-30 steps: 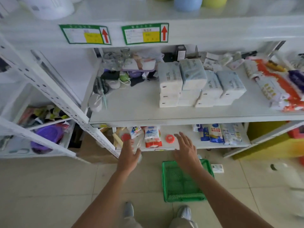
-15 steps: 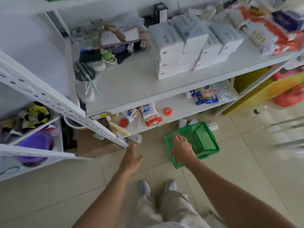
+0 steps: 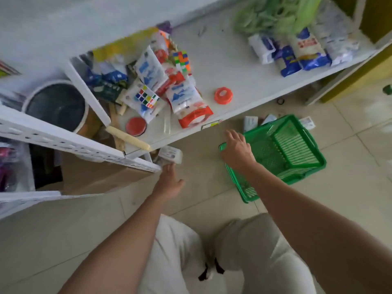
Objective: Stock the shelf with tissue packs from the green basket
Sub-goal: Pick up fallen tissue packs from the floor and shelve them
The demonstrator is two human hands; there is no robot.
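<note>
Green basket (image 3: pixel 297 153) looks empty on the floor; right hand (image 3: pixel 236 150) spreads open fingers at its rim, left hand (image 3: pixel 169 183) open. Grip that rim firmly.

Pale tiled floor (image 3: pixel 350 209) beneath white metal shelving (image 3: pixel 244 66), daylight-bright.

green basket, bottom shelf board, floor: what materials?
Green basket: looks like moulded plastic, evenly coloured, slotted lattice walls, slight sheen. Bottom shelf board: probably white painted sheet metal, thin folded front edge, smooth matte face; laminate not excluded. Floor: seems glazed ceramic tile, pale beige, straight grout lines, soft reflections.
</note>
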